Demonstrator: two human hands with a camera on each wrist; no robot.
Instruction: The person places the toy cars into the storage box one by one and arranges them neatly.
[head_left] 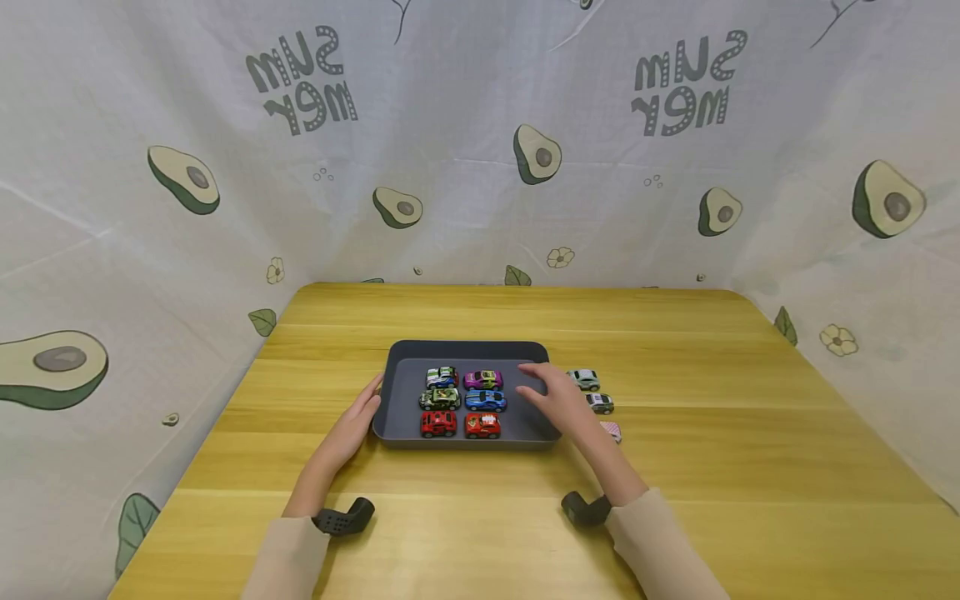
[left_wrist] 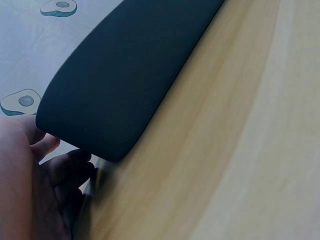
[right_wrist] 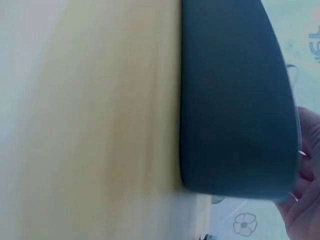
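Observation:
A dark grey tray (head_left: 408, 396) lies on the wooden table with several toy cars in two columns. On its left are a white-and-blue car (head_left: 442, 377), a camouflage car (head_left: 439, 399) and a red car (head_left: 438, 423). Beside those stand a purple car (head_left: 483, 380), a blue car (head_left: 486, 401) and another red car (head_left: 482, 426). My left hand (head_left: 349, 429) rests along the tray's left wall, fingers extended. Over the right side reaches my right hand (head_left: 562, 402), thumb and fingers spread with nothing seen between them. Both wrist views show the tray's outer wall (left_wrist: 125, 75) beside the hand.
To the right of the tray, partly behind my right hand, are a pale green car (head_left: 584, 380), a white-and-black car (head_left: 600, 403) and a pink-patterned car (head_left: 612, 431). A printed curtain (head_left: 465, 242) hangs behind the wooden table (head_left: 750, 433).

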